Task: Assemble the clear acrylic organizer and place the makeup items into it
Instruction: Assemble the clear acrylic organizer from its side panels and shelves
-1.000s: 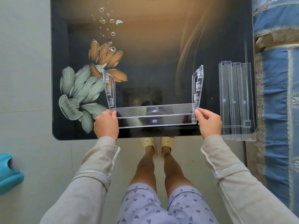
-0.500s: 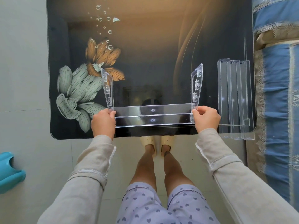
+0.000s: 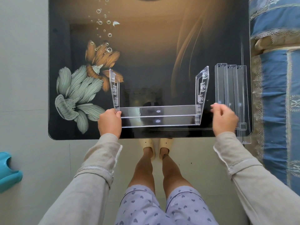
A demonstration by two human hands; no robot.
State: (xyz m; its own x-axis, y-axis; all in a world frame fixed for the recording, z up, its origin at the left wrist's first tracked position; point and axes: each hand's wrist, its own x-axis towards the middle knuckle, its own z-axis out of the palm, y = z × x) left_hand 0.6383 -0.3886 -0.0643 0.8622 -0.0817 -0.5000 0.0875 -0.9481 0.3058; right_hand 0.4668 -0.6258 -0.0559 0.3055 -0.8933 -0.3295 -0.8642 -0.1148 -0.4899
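On the table [image 3: 162, 46], the organizer frame [image 3: 158, 114] stands with one shelf fitted between two side panels, its left corner held by the left hand [image 3: 110, 122], while the right hand [image 3: 224, 118], loosely curled and empty, hovers beside the frame at three unfitted spare shelves [image 3: 231, 88], and no makeup shows.

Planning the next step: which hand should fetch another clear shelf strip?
Right hand: free, beside the stacked clear acrylic strips. Left hand holds the half-built clear acrylic frame.
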